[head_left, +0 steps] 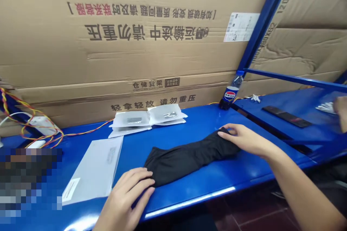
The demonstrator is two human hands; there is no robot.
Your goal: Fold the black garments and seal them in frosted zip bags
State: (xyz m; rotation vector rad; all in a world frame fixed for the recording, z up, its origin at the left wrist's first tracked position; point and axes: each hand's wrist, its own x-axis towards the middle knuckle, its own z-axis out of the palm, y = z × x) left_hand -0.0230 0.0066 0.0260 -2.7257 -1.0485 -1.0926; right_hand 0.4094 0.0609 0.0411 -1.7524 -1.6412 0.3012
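left hand [127,196]: fingers lie flat and slightly spread on the near end of a bunched black fabric [189,158]. right hand [241,139]: fingers rest open over the far end. fabric lies on the blue bench [206,184], just beside a white mailer [93,169].

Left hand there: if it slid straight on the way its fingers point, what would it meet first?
The black cloth, which the left hand seems to touch with its fingertips; depth is hard to judge from this one view.

Head-worn view, looking forward and down, close above the left hand [126,196] and right hand [244,139], facing cardboard cartons [135,50]
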